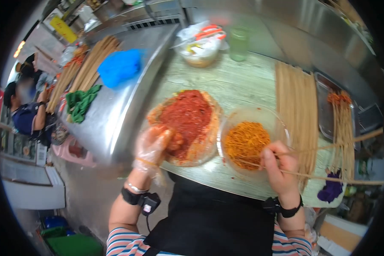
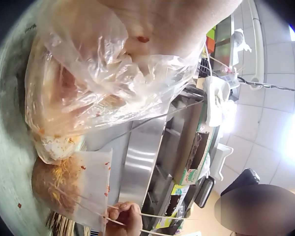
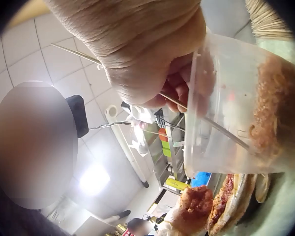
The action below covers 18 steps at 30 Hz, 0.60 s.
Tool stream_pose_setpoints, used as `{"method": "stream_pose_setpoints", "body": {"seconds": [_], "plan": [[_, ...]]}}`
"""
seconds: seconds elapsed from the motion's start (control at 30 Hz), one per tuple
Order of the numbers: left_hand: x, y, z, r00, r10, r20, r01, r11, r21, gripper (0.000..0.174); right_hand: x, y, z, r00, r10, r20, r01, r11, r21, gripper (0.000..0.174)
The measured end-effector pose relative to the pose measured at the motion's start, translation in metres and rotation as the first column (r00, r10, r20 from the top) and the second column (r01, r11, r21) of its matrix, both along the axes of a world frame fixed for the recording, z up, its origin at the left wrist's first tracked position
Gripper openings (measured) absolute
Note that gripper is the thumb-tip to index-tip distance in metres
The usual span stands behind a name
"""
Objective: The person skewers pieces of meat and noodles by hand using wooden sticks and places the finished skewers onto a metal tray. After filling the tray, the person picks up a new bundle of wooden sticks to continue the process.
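**Trainee:** State the grip of each hand.
**Instructor:** The right hand [image 1: 281,173] pinches a pair of long sticks [image 1: 367,182]. The left hand [image 1: 150,147] wears a clear, red-smeared plastic glove beside the red paste [image 1: 187,113]; whether its fingers hold anything cannot be told.
**Trainee:** Locate the orange shreds.
**Instructor:** They lie in the bottom of the clear tub [image 1: 277,130], on the table [image 1: 247,81], just right of the paste. The stick tips point down into the tub.
**Trainee:** Identify the step.
**Instructor:** Probably stirring or picking up shreds.
**Trainee:** And the next move?
**Instructor:** If lifting, it calls for closing the tips and clearing the tub wall.
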<state>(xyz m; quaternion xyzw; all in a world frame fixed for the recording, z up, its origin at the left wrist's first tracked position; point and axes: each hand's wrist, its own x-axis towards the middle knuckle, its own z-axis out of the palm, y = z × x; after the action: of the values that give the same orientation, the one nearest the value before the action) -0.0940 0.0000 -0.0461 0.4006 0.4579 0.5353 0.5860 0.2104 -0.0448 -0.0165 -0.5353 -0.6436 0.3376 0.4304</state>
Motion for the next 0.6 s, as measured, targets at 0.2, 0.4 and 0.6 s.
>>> {"method": "stream_pose_setpoints", "body": {"seconds": [0.2,0.4,0.6], "plan": [[0.007,0.0,-0.003,0.967,0.108,-0.229,-0.075,0.986,0.149,0.009,0.016,-0.008,0.03,0.956,-0.068,-0.285,0.046,0.995,-0.084,0.023],[0.029,0.0,0.003,0.956,0.145,-0.256,-0.08,0.966,0.247,0.015,0.03,-0.011,0.041,0.924,-0.193,-0.331,0.155,0.978,-0.137,0.024],[0.025,0.001,-0.002,0.939,0.15,-0.311,-0.092,0.977,0.193,0.015,0.018,0.005,0.02,0.949,-0.155,-0.275,0.125,0.985,-0.122,0.029]]}}
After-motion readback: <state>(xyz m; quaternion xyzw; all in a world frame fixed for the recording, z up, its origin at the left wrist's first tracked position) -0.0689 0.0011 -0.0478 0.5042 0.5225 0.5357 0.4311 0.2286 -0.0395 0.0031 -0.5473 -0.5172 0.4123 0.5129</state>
